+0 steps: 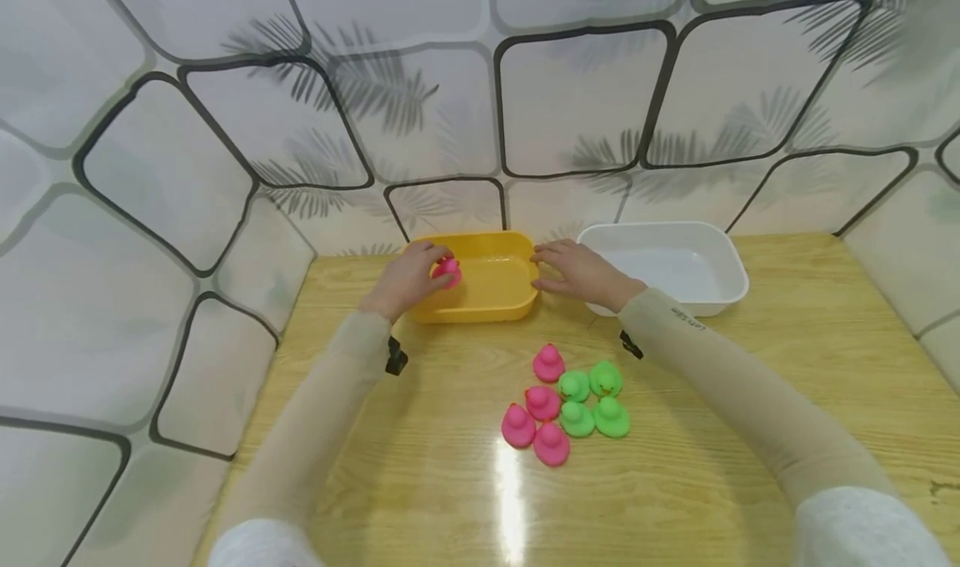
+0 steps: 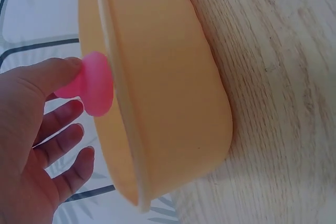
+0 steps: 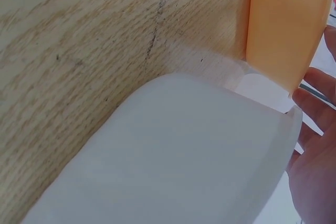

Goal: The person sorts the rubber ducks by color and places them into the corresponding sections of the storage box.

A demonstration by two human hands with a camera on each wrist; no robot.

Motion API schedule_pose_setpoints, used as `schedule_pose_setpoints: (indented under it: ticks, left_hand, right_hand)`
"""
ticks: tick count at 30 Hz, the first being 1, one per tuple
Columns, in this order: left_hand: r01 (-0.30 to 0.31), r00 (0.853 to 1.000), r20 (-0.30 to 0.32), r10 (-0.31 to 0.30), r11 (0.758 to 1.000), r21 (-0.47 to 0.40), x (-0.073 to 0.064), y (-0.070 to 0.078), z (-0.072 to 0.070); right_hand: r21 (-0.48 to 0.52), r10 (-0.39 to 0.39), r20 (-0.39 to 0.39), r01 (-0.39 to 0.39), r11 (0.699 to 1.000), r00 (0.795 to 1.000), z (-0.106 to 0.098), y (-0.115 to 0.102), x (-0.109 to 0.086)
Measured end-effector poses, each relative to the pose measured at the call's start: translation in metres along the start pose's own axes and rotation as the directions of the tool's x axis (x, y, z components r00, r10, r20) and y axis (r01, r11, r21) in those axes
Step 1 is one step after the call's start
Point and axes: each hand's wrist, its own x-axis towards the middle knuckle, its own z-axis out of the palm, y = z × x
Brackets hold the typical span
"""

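Observation:
In the head view my left hand point(image 1: 412, 277) pinches a pink rubber duck point(image 1: 448, 273) between thumb and index finger, at the left end of a yellow tub point(image 1: 472, 315). The left wrist view has the pink duck point(image 2: 97, 85) at the tub's rim, the other fingers loosely bent below it. My right hand point(image 1: 576, 271) has its fingertips at the right rim of the yellow tub, fingers fairly straight, beside a white tub point(image 1: 731, 288). In the right wrist view those fingers point(image 3: 314, 109) lie by the yellow rim, near the white tub's edge.
On the wooden table point(image 1: 435, 467) several pink rubber ducks point(image 1: 551, 444) and several green rubber ducks point(image 1: 611, 417) stand grouped in front of the tubs. A patterned wall covering point(image 1: 450, 133) rises right behind both tubs and along the table's sides.

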Motion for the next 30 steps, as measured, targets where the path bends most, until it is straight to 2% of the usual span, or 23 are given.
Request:
schedule_pose_setpoints:
  ticks: [9,17,24,30]
  left_hand:
    - [0.067,0.998,0.014,-0.067,0.997,0.023,0.012,-0.008,0.008]
    - [0.158,0.987,-0.002,-0.158,0.985,0.068,0.019,-0.015,0.016]
    - [0.225,0.974,-0.031,-0.223,0.968,0.113,0.021,-0.014,0.020]
    - [0.241,0.970,-0.023,-0.240,0.962,0.127,0.022,-0.011,0.021]
  right_hand:
    - [0.012,0.021,0.010,-0.021,1.000,1.000,0.001,0.002,0.000]
    - [0.015,0.023,0.018,-0.024,1.000,1.000,0.000,0.001,0.000]
    - [0.020,0.005,0.002,-0.005,1.000,1.000,0.000,0.000,-0.001]
    - [0.026,-0.006,-0.014,0.007,1.000,1.000,0.001,0.000,-0.003]
